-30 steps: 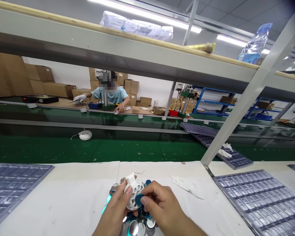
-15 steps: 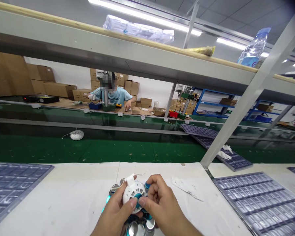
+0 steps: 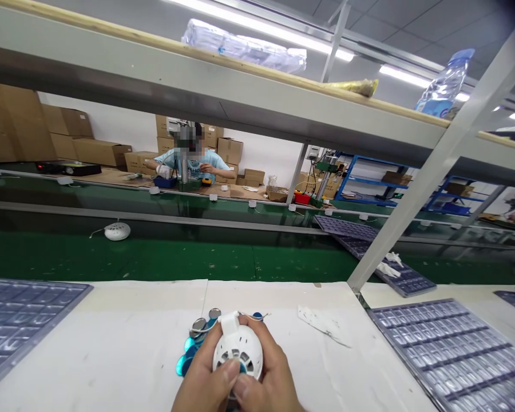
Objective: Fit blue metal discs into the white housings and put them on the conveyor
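Note:
Low in the middle of the view, my left hand and my right hand both grip a round white slotted plastic part, thumbs pressed together on its front. A thin wire trails from its top. Under and behind it lies a pile of small round discs, some shiny silver, some blue, on the white table.
Dark blister trays lie at the left and the right. Beyond the table runs a green conveyor belt carrying another white round part and a tray. A slanted metal post rises at the right. A person sits at the far bench.
Both hands have closed round the white part and drawn it lower and nearer, covering more of the disc pile. The white part on the belt has drifted left.

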`<action>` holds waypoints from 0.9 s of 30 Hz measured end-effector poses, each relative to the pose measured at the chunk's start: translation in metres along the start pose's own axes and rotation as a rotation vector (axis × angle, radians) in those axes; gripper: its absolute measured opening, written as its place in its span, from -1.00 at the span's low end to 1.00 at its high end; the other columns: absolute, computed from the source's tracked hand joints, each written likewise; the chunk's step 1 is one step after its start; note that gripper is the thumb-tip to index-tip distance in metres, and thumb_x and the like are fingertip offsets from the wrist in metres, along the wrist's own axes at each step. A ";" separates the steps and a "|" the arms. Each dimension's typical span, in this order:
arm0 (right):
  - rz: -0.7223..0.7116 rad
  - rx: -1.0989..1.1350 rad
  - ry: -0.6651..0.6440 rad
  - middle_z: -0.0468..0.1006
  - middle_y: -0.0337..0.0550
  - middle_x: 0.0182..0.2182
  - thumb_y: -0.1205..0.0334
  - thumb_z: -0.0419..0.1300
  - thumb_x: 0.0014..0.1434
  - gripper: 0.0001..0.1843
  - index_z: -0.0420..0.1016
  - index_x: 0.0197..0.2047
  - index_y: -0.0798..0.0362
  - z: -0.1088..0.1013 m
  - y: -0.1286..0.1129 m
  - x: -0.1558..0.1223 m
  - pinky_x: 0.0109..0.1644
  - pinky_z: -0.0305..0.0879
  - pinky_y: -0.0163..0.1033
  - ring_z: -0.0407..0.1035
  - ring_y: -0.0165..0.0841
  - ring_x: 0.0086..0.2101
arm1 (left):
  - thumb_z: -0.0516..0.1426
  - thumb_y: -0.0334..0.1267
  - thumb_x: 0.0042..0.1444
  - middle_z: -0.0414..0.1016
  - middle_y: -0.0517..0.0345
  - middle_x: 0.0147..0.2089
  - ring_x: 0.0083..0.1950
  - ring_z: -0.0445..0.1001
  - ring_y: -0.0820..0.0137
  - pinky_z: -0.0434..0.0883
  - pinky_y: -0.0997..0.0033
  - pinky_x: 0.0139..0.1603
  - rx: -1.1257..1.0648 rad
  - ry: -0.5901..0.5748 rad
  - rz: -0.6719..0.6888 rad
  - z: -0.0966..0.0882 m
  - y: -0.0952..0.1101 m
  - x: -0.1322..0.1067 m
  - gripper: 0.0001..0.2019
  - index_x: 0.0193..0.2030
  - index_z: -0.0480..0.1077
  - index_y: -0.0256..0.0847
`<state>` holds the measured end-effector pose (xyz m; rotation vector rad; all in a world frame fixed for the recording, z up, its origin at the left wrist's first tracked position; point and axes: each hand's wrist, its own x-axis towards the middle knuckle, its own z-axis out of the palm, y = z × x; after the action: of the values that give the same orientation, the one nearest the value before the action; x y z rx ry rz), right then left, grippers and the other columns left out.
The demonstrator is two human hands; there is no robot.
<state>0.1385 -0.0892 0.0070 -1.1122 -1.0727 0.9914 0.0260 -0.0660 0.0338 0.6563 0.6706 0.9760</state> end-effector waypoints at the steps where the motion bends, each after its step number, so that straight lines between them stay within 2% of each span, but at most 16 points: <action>1: 0.023 0.001 0.001 0.39 0.08 0.15 -0.34 0.34 -0.15 -0.05 0.33 0.21 0.02 0.001 0.002 -0.002 0.20 0.22 0.04 0.29 0.07 0.11 | 0.40 -0.06 -0.20 0.58 -0.01 -0.14 -0.17 0.52 0.10 0.40 0.33 -0.32 -0.006 -0.023 -0.017 0.001 0.002 0.000 -0.27 0.16 0.34 -0.13; 3: 0.068 0.002 -0.020 0.37 0.07 0.17 -0.23 0.39 -0.13 -0.06 0.28 0.25 -0.01 0.000 0.004 -0.006 0.17 0.27 0.04 0.30 0.06 0.11 | 0.38 -0.12 -0.16 0.58 0.01 -0.21 -0.32 0.50 0.21 0.32 0.39 -0.45 -0.008 -0.075 -0.035 0.003 0.007 -0.001 -0.30 0.17 0.34 -0.16; 4: 0.080 0.000 -0.024 0.37 0.06 0.17 -0.17 0.40 -0.13 -0.06 0.26 0.27 -0.02 0.000 0.005 -0.007 0.15 0.29 0.04 0.31 0.05 0.10 | 0.38 -0.14 -0.16 0.58 0.02 -0.23 -0.35 0.49 0.23 0.32 0.39 -0.46 -0.008 -0.092 -0.034 0.003 0.008 -0.002 -0.33 0.15 0.35 -0.17; 7: 0.078 -0.016 -0.017 0.43 0.06 0.09 -0.07 0.44 -0.16 -0.08 0.26 0.25 -0.01 -0.005 0.002 -0.007 0.10 0.34 0.00 0.37 0.01 0.03 | 0.38 -0.13 -0.14 0.57 0.01 -0.17 -0.23 0.52 0.18 0.41 0.34 -0.27 -0.024 -0.069 -0.044 0.003 0.010 -0.003 -0.33 0.15 0.36 -0.18; 8: 0.079 -0.018 -0.024 0.46 0.05 0.03 -0.08 0.44 -0.16 -0.08 0.27 0.24 0.00 -0.007 0.000 -0.005 0.05 0.38 -0.01 0.41 -0.02 -0.03 | 0.38 -0.10 -0.13 0.57 0.00 -0.15 -0.17 0.53 0.15 0.43 0.32 -0.21 -0.027 -0.043 -0.061 0.003 0.009 -0.004 -0.31 0.17 0.34 -0.19; 10: 0.113 0.000 -0.066 0.50 0.03 -0.07 -0.15 0.42 -0.14 -0.08 0.26 0.23 0.01 -0.010 -0.003 -0.001 -0.15 0.48 -0.06 0.49 -0.13 -0.24 | 0.35 -0.02 -0.08 0.57 0.00 -0.16 -0.18 0.53 0.16 0.44 0.32 -0.24 -0.018 -0.014 -0.101 0.002 0.007 -0.003 -0.25 0.25 0.26 -0.19; 12: 0.161 0.053 -0.131 0.50 0.00 -0.14 -0.26 0.36 -0.10 -0.05 0.21 0.25 0.02 -0.011 -0.005 0.002 -0.41 0.47 -0.15 0.45 -0.30 -0.49 | 0.31 0.04 -0.04 0.57 0.03 -0.28 -0.37 0.51 0.25 0.41 0.34 -0.39 0.014 -0.025 -0.128 -0.001 0.005 -0.001 -0.15 0.35 0.12 -0.19; 14: 0.189 0.128 -0.182 0.49 -0.04 -0.17 -0.34 0.30 -0.07 -0.03 0.16 0.27 0.01 -0.008 -0.008 0.002 -0.55 0.40 -0.22 0.35 -0.44 -0.63 | 0.29 0.09 -0.02 0.53 0.11 -0.40 -0.55 0.40 0.36 0.33 0.40 -0.53 0.081 -0.045 -0.115 -0.003 0.003 0.001 -0.07 0.40 0.00 -0.21; 16: 0.192 0.204 -0.200 0.50 -0.05 -0.18 -0.37 0.29 -0.07 -0.03 0.15 0.26 -0.01 -0.004 -0.010 0.000 -0.55 0.40 -0.22 0.33 -0.46 -0.65 | 0.29 0.14 -0.04 0.49 0.15 -0.45 -0.59 0.33 0.43 0.24 0.47 -0.61 0.156 -0.059 -0.066 -0.005 0.003 0.002 -0.05 0.38 0.01 -0.25; 18: 0.205 0.259 -0.202 0.52 -0.07 -0.21 -0.38 0.30 -0.10 -0.02 0.15 0.25 -0.03 -0.001 -0.011 -0.002 -0.49 0.44 -0.17 0.39 -0.38 -0.60 | 0.29 0.17 -0.07 0.45 0.18 -0.49 -0.59 0.29 0.45 0.16 0.52 -0.64 0.220 -0.068 -0.013 -0.005 0.003 0.002 -0.09 0.33 0.11 -0.26; 21: 0.218 0.245 -0.199 0.53 -0.14 -0.34 -0.40 0.27 -0.08 0.00 0.12 0.26 -0.01 -0.002 -0.008 -0.001 -0.48 0.42 -0.18 0.42 -0.32 -0.58 | 0.29 0.20 -0.08 0.41 0.24 -0.54 -0.60 0.27 0.48 0.19 0.51 -0.58 0.267 -0.050 -0.013 -0.004 0.003 0.002 -0.14 0.28 0.18 -0.24; 24: 0.177 0.160 -0.219 0.45 -0.28 -0.53 -0.40 0.20 0.02 0.01 0.01 0.32 0.05 -0.008 -0.001 0.005 -0.58 0.27 -0.32 0.32 -0.41 -0.67 | 0.24 0.23 -0.04 0.42 0.24 -0.57 -0.60 0.32 0.44 0.28 0.44 -0.50 0.249 -0.065 -0.044 -0.005 0.001 0.005 -0.07 0.37 0.04 -0.21; 27: 0.173 0.112 -0.261 0.41 -0.33 -0.59 -0.39 0.25 -0.03 0.05 0.00 0.31 0.06 -0.012 0.001 0.012 -0.62 0.21 -0.40 0.27 -0.45 -0.68 | 0.20 0.24 0.01 0.43 0.24 -0.63 -0.57 0.37 0.35 0.30 0.40 -0.48 0.226 -0.066 -0.071 -0.007 -0.003 0.009 -0.05 0.41 -0.06 -0.19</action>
<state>0.1522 -0.0796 0.0068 -1.0155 -1.1256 1.3466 0.0257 -0.0582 0.0251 0.8535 0.7472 0.8160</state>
